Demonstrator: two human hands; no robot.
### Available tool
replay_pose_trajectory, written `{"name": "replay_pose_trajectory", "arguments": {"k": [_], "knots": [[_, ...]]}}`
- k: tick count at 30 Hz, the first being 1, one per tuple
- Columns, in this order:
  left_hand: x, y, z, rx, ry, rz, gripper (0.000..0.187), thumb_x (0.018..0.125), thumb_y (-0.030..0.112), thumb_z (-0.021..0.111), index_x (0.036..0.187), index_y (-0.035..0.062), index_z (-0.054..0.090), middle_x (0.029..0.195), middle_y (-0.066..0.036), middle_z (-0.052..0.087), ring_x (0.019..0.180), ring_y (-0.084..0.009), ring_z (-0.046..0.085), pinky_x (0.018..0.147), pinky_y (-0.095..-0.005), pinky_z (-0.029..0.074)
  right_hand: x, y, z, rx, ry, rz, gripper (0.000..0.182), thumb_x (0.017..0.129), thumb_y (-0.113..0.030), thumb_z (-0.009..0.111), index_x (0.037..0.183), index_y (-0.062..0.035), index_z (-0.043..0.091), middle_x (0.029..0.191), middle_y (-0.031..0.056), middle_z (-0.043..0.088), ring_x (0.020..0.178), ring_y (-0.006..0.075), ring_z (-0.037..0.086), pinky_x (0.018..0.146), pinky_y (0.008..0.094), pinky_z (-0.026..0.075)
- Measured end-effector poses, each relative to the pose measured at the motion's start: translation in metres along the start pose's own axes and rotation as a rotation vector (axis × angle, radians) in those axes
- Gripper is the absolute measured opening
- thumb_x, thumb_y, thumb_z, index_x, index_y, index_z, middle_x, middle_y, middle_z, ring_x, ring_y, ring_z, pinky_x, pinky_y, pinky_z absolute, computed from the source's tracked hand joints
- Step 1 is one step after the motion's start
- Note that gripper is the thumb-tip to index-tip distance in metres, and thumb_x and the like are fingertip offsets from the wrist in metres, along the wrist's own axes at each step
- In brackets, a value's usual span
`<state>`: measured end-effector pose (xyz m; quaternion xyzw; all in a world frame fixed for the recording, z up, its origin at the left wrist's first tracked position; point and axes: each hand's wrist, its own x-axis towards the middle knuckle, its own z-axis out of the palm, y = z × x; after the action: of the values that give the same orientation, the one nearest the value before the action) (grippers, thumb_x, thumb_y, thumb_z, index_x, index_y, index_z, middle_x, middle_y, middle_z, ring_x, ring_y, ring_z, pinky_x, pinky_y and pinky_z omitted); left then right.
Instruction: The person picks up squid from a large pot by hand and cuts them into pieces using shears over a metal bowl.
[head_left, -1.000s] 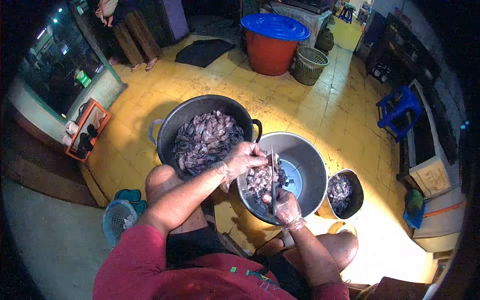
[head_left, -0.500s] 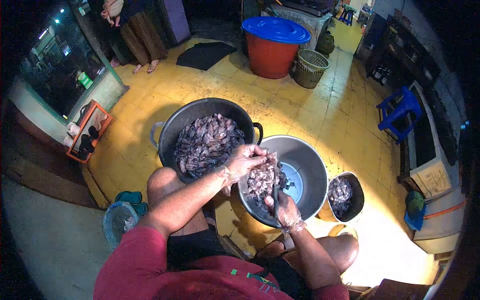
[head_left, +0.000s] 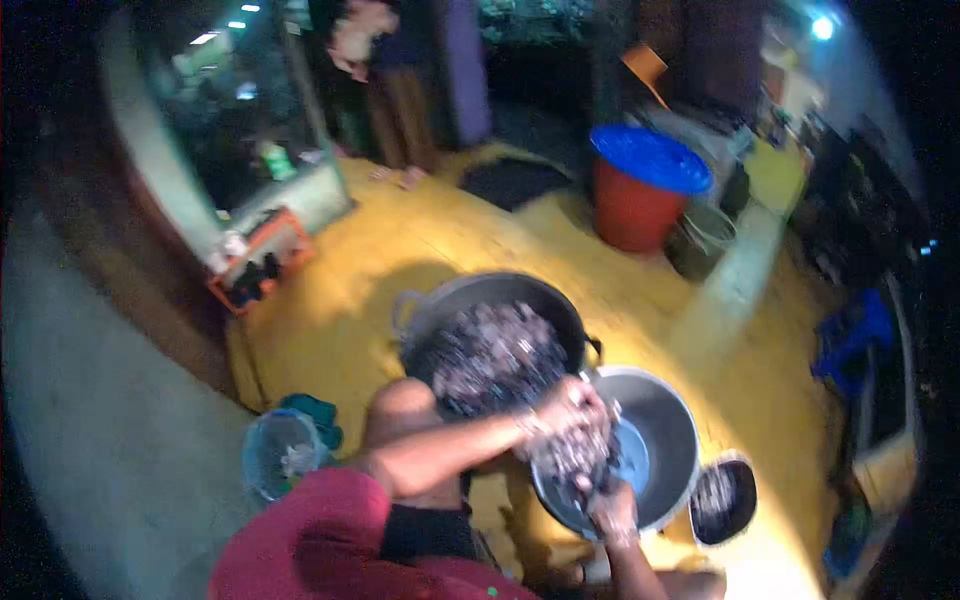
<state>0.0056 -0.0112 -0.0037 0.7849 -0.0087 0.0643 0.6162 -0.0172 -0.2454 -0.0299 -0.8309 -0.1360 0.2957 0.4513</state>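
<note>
Thin clear gloves seem to cover both hands. My left hand [head_left: 570,405] is closed in a pinch at the upper edge of a heap of small greyish-pink pieces [head_left: 580,450], which look like squid. Below it, my right hand [head_left: 612,508] is closed at the heap's lower edge; blur hides what it grips. The heap lies over the left side of a grey basin [head_left: 675,405] with a light blue bottom. Behind and to the left, a large black tub [head_left: 450,300] holds many similar dark, glossy pieces.
A smaller container [head_left: 742,500] with pieces stands right of the basin. At left are a light blue basket [head_left: 265,455] and an orange rack [head_left: 290,250]. A red bin [head_left: 630,205] with a blue lid [head_left: 650,158] stands behind. A person [head_left: 400,110] stands at the back.
The whole view has shifted and blurred, so the tubs and hands appear lower and further right. Both hands remain at the heap over the basin.
</note>
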Motion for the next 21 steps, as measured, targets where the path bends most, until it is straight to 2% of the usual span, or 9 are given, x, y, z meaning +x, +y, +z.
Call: {"name": "replay_pose_trajectory", "arguments": {"k": [2, 3, 5, 8, 11, 13, 15, 19, 21], "knots": [[0.006, -0.005, -0.010, 0.117, -0.143, 0.083, 0.015, 0.081, 0.015, 0.073, 0.085, 0.0031, 0.066, 0.084, -0.008, 0.068, 0.078, -0.0154, 0.063, 0.068, -0.0307, 0.049, -0.001, -0.029, -0.002, -0.250, 0.008, -0.041, 0.028, 0.082, -0.025, 0.070, 0.101, -0.0041, 0.070, 0.091, 0.0202, 0.071, 0.079, 0.0290, 0.069, 0.072, 0.0403, 0.051], [0.004, 0.010, -0.011, 0.227, -0.226, 0.138, 0.016, 0.081, 0.017, 0.074, 0.084, 0.0034, 0.066, 0.084, -0.009, 0.068, 0.077, -0.0169, 0.063, 0.068, -0.0314, 0.049, 0.000, -0.027, -0.003, -0.145, -0.024, -0.083, 0.028, 0.082, -0.024, 0.070, 0.101, -0.0024, 0.069, 0.087, 0.0185, 0.071, 0.075, 0.0276, 0.068, 0.069, 0.0397, 0.051], [-0.001, 0.019, -0.009, 0.260, -0.206, 0.175, 0.014, 0.082, 0.015, 0.072, 0.082, 0.0035, 0.064, 0.083, -0.011, 0.068, 0.077, -0.0194, 0.064, 0.068, -0.0315, 0.048, 0.006, -0.002, 0.003, 0.026, -0.004, -0.168, 0.031, 0.081, -0.027, 0.074, 0.096, 0.0003, 0.070, 0.079, 0.0162, 0.071, 0.069, 0.0238, 0.066, 0.067, 0.0376, 0.050], [0.003, -0.002, -0.003, 0.108, -0.128, 0.226, 0.018, 0.081, 0.016, 0.074, 0.084, 0.0035, 0.063, 0.081, -0.009, 0.067, 0.076, -0.0174, 0.063, 0.069, -0.0315, 0.049, -0.010, -0.032, -0.006, -0.073, 0.024, -0.048, 0.033, 0.078, -0.028, 0.077, 0.090, 0.0021, 0.070, 0.074, 0.0145, 0.070, 0.064, 0.0197, 0.063, 0.065, 0.0350, 0.049], [0.005, -0.011, -0.001, 0.072, -0.037, 0.232, 0.019, 0.081, 0.015, 0.075, 0.088, 0.0032, 0.061, 0.082, -0.006, 0.066, 0.078, -0.0153, 0.063, 0.073, -0.0302, 0.049, -0.007, -0.023, -0.003, -0.122, 0.112, -0.160, 0.032, 0.076, -0.027, 0.079, 0.086, 0.0016, 0.071, 0.072, 0.0133, 0.069, 0.063, 0.0179, 0.062, 0.064, 0.0338, 0.049], [0.006, -0.009, 0.000, -0.118, 0.024, 0.220, 0.021, 0.081, 0.016, 0.076, 0.090, 0.0036, 0.062, 0.083, -0.005, 0.067, 0.080, -0.0140, 0.062, 0.074, -0.0292, 0.049, -0.014, -0.035, -0.005, -0.091, 0.116, -0.150, 0.032, 0.076, -0.027, 0.079, 0.087, 0.0017, 0.071, 0.072, 0.0143, 0.069, 0.063, 0.0181, 0.061, 0.064, 0.0346, 0.049], [0.005, -0.009, 0.000, -0.178, 0.000, 0.174, 0.020, 0.080, 0.017, 0.076, 0.087, 0.0034, 0.064, 0.082, -0.004, 0.067, 0.078, -0.0127, 0.062, 0.072, -0.0289, 0.050, -0.016, -0.038, -0.007, -0.046, 0.098, -0.167, 0.042, 0.076, -0.041, 0.074, 0.082, 0.0005, 0.069, 0.070, 0.0195, 0.066, 0.063, 0.0287, 0.063, 0.062, 0.0411, 0.048], [0.001, -0.004, -0.006, -0.083, -0.271, 0.090, 0.015, 0.079, 0.014, 0.076, 0.083, 0.0034, 0.066, 0.078, -0.005, 0.067, 0.072, -0.0121, 0.062, 0.066, -0.0289, 0.050, -0.007, -0.022, -0.002, -0.029, 0.099, -0.273, 0.044, 0.079, -0.042, 0.069, 0.083, 0.0016, 0.068, 0.070, 0.0130, 0.067, 0.065, 0.0245, 0.062, 0.063, 0.0402, 0.047], [-0.004, -0.009, 0.008, 0.002, -0.408, 0.171, 0.012, 0.079, 0.012, 0.075, 0.082, 0.0036, 0.067, 0.076, -0.005, 0.067, 0.070, -0.0119, 0.062, 0.064, -0.0290, 0.050, 0.011, 0.009, 0.000, -0.158, 0.187, -0.091, 0.038, 0.082, -0.037, 0.067, 0.079, 0.0004, 0.066, 0.065, 0.0090, 0.064, 0.062, 0.0197, 0.060, 0.059, 0.0389, 0.046]]}}
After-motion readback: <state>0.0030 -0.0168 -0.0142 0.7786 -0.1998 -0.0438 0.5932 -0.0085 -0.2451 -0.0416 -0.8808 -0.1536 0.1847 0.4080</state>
